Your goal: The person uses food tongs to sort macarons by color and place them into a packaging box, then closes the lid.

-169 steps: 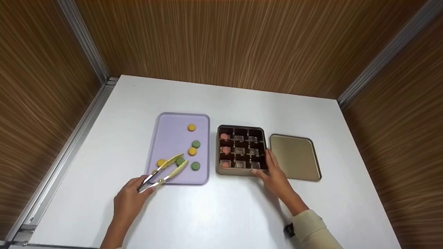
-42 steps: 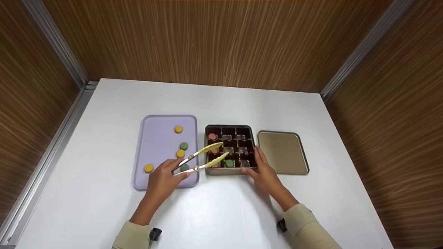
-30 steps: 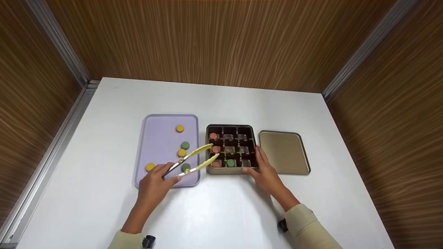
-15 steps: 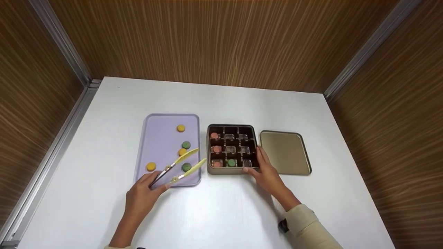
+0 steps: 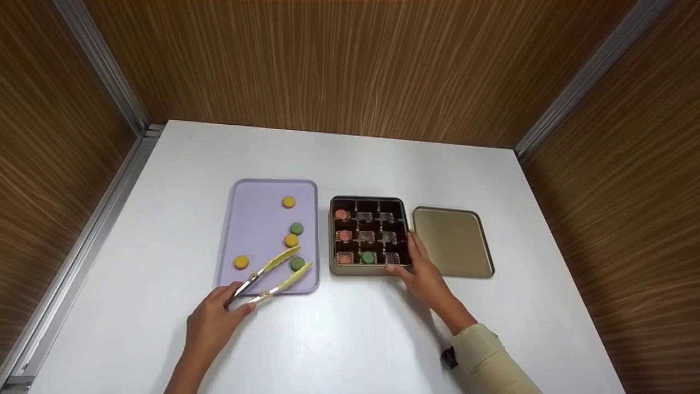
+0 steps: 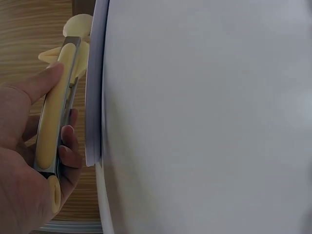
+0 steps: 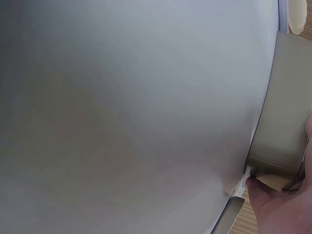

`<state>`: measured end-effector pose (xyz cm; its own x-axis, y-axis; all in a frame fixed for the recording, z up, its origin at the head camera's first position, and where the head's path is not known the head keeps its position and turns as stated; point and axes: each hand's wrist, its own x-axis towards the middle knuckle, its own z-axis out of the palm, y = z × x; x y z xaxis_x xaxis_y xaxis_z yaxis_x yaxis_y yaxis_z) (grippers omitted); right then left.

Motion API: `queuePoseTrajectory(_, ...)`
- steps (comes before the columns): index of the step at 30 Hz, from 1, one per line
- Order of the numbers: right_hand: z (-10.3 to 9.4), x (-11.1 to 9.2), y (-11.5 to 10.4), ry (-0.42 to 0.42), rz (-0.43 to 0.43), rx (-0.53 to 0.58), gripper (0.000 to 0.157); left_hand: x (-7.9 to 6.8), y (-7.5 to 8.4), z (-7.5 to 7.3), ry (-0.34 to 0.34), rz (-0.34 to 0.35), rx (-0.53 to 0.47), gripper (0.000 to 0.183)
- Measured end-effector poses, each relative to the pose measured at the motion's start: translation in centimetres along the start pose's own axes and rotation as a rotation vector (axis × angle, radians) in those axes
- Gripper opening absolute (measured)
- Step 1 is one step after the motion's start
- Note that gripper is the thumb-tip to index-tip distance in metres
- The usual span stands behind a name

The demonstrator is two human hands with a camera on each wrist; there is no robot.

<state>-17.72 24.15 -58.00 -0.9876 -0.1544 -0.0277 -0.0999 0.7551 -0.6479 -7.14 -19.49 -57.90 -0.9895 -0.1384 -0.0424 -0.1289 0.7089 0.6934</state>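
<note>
My left hand [image 5: 210, 323] grips tongs [image 6: 56, 107] with yellow tips, spread apart over the lilac tray [image 5: 251, 191]. The tips stand either side of a green macaron [image 5: 297, 264] near the tray's front right. Also on the tray are another green macaron [image 5: 296, 229] and three yellow ones, one yellow macaron [image 5: 291, 240] just behind the tongs. My right hand [image 5: 429, 282] holds the front right corner of a square tin [image 5: 355, 270], thumb on the front wall, fingers along the right side. Pink macarons [image 5: 345, 235] sit in its left column; a green macaron [image 5: 367, 257] sits front middle.
The tin's brown divided insert [image 5: 378, 225] has several bare compartments. Right of the tin lies a flat gold lid [image 5: 454, 241], close to my right fingers. All stand on a white table [image 5: 339, 339] with wood-grain panels [image 5: 339, 65] behind and at both sides.
A green macaron went from the tray into the tin's front middle compartment. The spread tongs then came back left from the tin to the tray, around another green macaron. My right hand stayed.
</note>
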Motion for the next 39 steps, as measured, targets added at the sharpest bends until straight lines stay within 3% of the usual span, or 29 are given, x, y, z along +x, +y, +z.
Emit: queuePoseTrajectory(39, -0.10, 0.01, -0.02, -0.022, 0.001, 0.005, 0.104, -0.11, -0.12, -0.03, 0.007, -0.004, 0.012, 0.054)
